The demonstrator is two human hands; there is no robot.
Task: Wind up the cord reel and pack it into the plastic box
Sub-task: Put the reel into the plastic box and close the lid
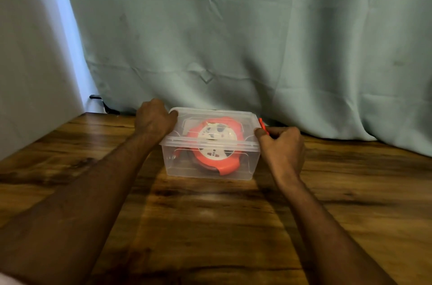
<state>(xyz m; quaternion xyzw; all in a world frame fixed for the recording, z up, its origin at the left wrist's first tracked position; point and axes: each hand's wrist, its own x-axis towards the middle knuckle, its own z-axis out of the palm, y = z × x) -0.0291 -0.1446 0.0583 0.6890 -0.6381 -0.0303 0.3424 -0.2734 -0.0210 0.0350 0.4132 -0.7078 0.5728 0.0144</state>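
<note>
Reel in box, box betw. your two hands.
Cord reel (216, 144) sits inside the plastic box (210, 161), lid (233, 114) on top. Your left hand (155, 119) is at the box's left end, fingers curled on the lid edge; right hand (281, 144) at the right end, fingertips at the latch (263, 124). Box is on the table (210, 226), curtain (233, 27) just behind your fingers.

Wooden table (210, 226); green curtain (257, 27) behind.
</note>
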